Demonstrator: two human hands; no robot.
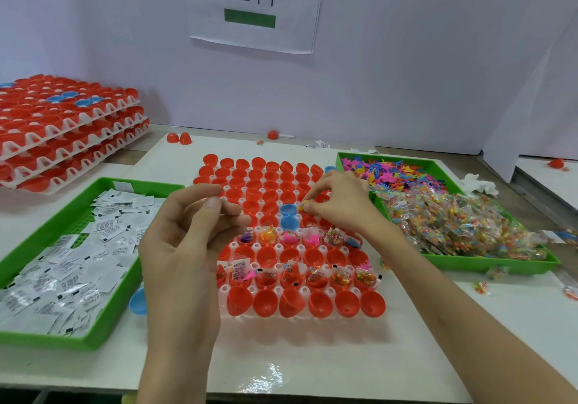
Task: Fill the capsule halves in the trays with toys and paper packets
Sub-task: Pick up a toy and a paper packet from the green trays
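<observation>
Head: right fingers point(313, 191) round toy point(301, 206); left fingers point(232, 208) curled, contents unclear; green bins point(62, 339) beside.

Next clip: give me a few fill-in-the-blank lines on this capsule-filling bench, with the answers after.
The paper packets lie in the green tray on the person's ____ side. Two capsule halves in the middle of the centre tray are not red but ____. The right hand pinches a small piece coloured ____. The tray row nearest the person is ____.
Missing: left; blue; yellow; empty.

Bright, even light — glare on table edge point(266, 378), corners bowed.
</observation>
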